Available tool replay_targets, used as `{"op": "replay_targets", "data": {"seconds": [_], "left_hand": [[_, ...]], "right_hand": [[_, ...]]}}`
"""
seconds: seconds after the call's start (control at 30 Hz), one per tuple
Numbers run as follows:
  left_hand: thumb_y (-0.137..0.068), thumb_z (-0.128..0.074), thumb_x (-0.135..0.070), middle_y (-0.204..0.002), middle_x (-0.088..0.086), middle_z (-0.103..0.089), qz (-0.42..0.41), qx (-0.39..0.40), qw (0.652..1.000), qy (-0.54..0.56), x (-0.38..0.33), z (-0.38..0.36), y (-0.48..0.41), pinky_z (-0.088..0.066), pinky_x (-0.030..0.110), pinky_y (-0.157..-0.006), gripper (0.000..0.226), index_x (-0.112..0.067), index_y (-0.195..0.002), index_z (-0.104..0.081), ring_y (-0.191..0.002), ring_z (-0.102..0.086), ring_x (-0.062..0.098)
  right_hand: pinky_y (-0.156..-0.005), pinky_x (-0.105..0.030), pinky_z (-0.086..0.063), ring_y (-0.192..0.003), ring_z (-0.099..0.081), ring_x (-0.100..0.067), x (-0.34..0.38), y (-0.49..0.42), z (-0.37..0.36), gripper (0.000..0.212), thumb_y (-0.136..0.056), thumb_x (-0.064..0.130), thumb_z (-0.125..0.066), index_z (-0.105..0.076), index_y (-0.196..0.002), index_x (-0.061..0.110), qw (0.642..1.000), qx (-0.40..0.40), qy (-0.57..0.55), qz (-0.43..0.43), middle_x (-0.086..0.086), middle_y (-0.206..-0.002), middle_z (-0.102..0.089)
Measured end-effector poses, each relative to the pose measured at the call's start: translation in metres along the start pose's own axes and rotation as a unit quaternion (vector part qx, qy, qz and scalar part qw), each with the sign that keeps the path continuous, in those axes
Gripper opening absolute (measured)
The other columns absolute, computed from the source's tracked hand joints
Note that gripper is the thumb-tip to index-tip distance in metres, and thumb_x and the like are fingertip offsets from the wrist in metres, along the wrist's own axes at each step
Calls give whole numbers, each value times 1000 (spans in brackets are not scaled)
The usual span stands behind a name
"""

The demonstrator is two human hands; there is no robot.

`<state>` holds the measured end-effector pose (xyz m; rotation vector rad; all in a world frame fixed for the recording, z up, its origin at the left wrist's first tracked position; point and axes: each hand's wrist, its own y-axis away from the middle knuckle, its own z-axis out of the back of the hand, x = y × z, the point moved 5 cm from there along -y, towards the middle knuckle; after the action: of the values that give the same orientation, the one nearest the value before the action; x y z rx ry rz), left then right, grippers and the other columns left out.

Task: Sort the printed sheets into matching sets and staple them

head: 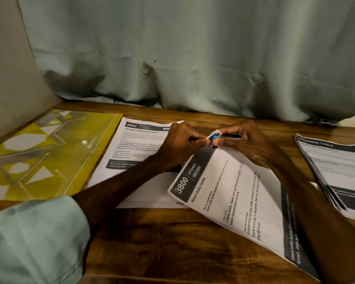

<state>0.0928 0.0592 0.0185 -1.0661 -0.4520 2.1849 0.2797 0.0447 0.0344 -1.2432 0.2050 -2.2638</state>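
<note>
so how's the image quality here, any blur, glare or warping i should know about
Head view: dim, warm light; the wide lens bows the table edge and curtain. The bedroom sheet and kitchen sheet read sharply, but the stack at right smears toward the frame edge. Soft glare on the yellow folder. The hands shade the small blue stapler.
</note>
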Motion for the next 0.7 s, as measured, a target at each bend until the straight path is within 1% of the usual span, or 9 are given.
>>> {"op": "replay_targets", "data": {"seconds": [0.07, 0.17, 0.23, 0.27, 0.33, 0.4, 0.47, 0.53, 0.7], "left_hand": [[-95, -71, -30, -84, -1, -79, 14, 14, 1000, 7, 1, 0, 1, -49, 31, -60, 18, -17, -97, -83, -67, -69, 12], [-95, -71, -30, -91, -2, -79, 29, 22, 999, 13, 3, -1, 2, -53, 30, -69, 19, -16, -98, -83, -74, -71, 6], [-95, -70, -30, -91, -2, -79, 35, 25, 999, 23, 3, -1, 2, -55, 33, -70, 19, -16, -97, -83, -74, -72, 7], [-95, -70, -30, -90, -2, -79, 36, 27, 999, 27, 4, -1, 2, -55, 36, -69, 19, -16, -96, -83, -73, -72, 9], [-95, -70, -29, -87, -2, -79, 34, 31, 998, 32, 6, -1, 3, -55, 40, -68, 18, -16, -95, -83, -73, -73, 12], [-94, -71, -30, -87, -2, -79, 35, 30, 998, 38, 7, -1, 3, -55, 43, -68, 17, -18, -96, -83, -74, -73, 14], [-93, -72, -30, -87, -2, -79, 36, 27, 998, 35, 6, 0, 2, -55, 43, -68, 16, -19, -97, -83, -76, -73, 15], [-93, -72, -29, -90, -3, -79, 39, 40, 998, 27, 4, 1, 2, -55, 41, -70, 16, -18, -100, -82, -76, -72, 11], [-95, -70, -31, -85, -1, -79, 9, 46, 999, -4, 1, 0, 2, -50, 39, -67, 19, -18, -98, -82, -72, -71, 14]], "right_hand": [[-96, -35, -57, -110, -72, -20, -5, 4, 7, 34, -86, 17, -75, -73, -120, 12, 997, -12, -62, -37, 3, -115, -76], [-102, -40, -49, -113, -67, -21, -12, 9, 35, 34, -91, 35, -69, -72, -121, 21, 978, -137, -138, -70, 2, -121, -74], [-88, -37, -48, -99, -62, -20, -13, 13, 49, 33, -93, 42, -64, -73, -114, 19, 952, -215, -200, -86, 2, -115, -76], [-77, -31, -45, -90, -59, -17, -14, 13, 51, 31, -92, 43, -62, -74, -108, 19, 947, -227, -205, -101, 4, -106, -77], [-66, -24, -40, -78, -56, -10, -18, 15, 47, 21, -93, 39, -64, -73, -99, 21, 958, -203, -149, -139, 6, -92, -75], [-63, -19, -51, -76, -68, -8, -17, 16, 32, 10, -89, 28, -72, -72, -97, 22, 970, -128, -113, -175, 4, -91, -76], [-65, -23, -59, -79, -75, -16, -15, 15, 15, 18, -81, 20, -81, -74, -98, 16, 976, -50, -109, -182, -3, -92, -79], [-64, -26, -59, -78, -76, -20, -11, 10, 5, 20, -80, 12, -83, -75, -98, 11, 986, -24, -84, -145, -6, -92, -79], [-69, -24, -57, -79, -72, -21, 0, 2, 2, 16, -83, 7, -80, -77, -98, 4, 998, -35, -28, -34, -8, -91, -77]]}}
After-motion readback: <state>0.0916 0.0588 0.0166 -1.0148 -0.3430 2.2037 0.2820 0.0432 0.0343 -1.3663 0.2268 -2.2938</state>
